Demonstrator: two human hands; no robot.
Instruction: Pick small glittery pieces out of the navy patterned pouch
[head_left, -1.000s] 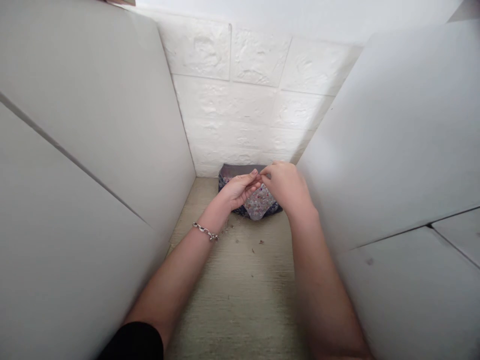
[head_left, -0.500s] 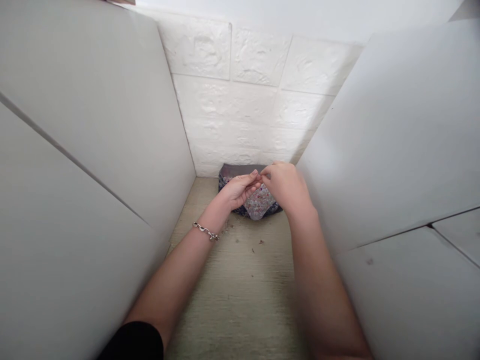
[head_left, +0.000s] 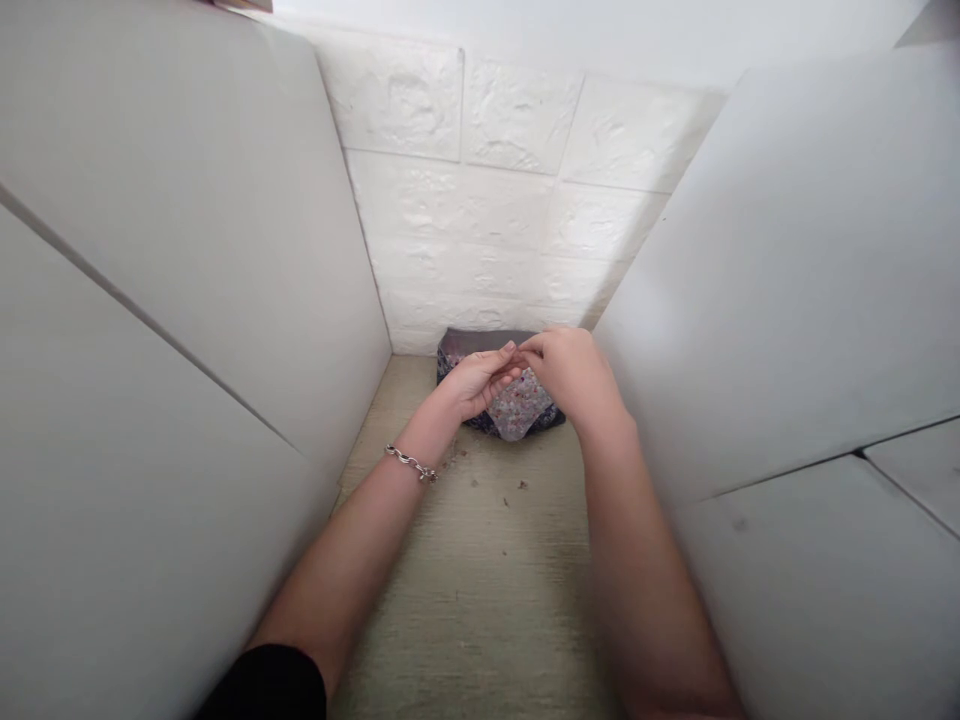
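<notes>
My left hand (head_left: 480, 382) is half curled, palm turned up, with thumb and fingers drawn together. Beside its fingertips, my right hand (head_left: 574, 370) pinches thumb against forefinger. The two hands meet at the fingers; whatever lies between them is too small to make out. Below and behind them sits an open container (head_left: 495, 338) with a dark patterned outside and a grey inner wall. It looks full of small pale, pinkish and speckled pieces (head_left: 519, 400), partly covered by my hands.
Pale grey panels stand close on the left (head_left: 187, 220) and right (head_left: 795, 260). A white embossed brick-pattern wall (head_left: 472, 210) closes the far end. On the greenish wood-grain floor (head_left: 465, 580) lie a few small crumbs (head_left: 522, 485). A chain bracelet (head_left: 409, 462) circles my left wrist.
Hardly anything differs. My right hand's fingertips have shifted very slightly against my left fingers; the container stays in place.
</notes>
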